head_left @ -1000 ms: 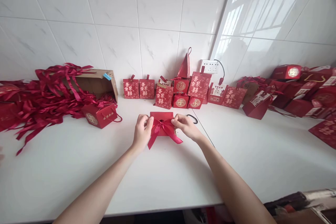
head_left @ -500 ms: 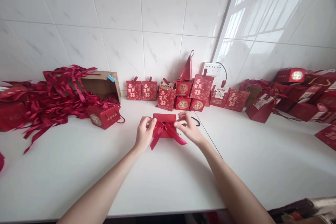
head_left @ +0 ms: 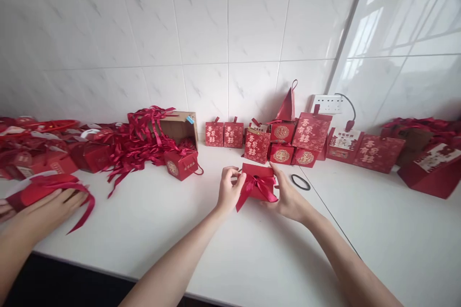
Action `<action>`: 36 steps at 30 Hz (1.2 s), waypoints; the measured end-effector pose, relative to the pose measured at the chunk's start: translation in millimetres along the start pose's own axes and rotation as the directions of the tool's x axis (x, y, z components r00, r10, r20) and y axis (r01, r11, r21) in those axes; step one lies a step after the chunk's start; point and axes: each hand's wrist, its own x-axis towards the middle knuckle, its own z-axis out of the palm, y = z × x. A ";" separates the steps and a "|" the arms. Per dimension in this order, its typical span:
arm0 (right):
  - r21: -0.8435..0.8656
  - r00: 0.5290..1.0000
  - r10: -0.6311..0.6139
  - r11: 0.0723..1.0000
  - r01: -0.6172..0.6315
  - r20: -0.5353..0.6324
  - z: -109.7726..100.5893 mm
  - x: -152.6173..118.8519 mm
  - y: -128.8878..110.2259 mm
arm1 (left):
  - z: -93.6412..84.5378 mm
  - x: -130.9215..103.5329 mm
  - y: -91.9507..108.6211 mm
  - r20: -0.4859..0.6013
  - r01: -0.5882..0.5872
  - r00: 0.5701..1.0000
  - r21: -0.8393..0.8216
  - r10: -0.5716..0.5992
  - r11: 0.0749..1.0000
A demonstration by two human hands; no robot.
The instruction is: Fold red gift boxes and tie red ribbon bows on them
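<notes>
A small red gift box point(head_left: 264, 172) stands on the white table in front of me, with a red ribbon bow point(head_left: 256, 182) on its near face and the tails hanging down. My left hand point(head_left: 230, 189) is closed at the box's left side, thumb and fingers pinching the bow's left loop. Round the box's right side curves my right hand point(head_left: 288, 196), gripping it between fingers above and thumb below. Part of the bow's right side lies close by that hand. A black elastic loop point(head_left: 300, 182) lies just right of the box.
A co-worker's hand point(head_left: 50, 211) holds a red box with ribbon at the left. Red ribbons point(head_left: 140, 146) spill from a cardboard carton point(head_left: 185, 129). Along the tiled wall stand several red boxes point(head_left: 255, 148). A power strip point(head_left: 326, 104) sits behind them.
My view has swung left, bringing a co-worker's hands into sight. My right hand has moved from the bow's right loop to grip the box's right side; my left still pinches.
</notes>
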 end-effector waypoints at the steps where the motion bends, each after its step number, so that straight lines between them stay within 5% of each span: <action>1: -0.009 1.000 0.002 1.000 -0.002 -0.010 0.3 0.0 0.7 | 0.1 -0.3 -0.8 0.002 0.004 1.000 -0.003 -0.004 1.000; 36: -0.035 0.998 0.058 0.998 -0.058 0.001 0.7 0.9 -0.6 | 1.9 -8.0 4.1 0.018 0.044 0.999 0.031 -0.044 0.999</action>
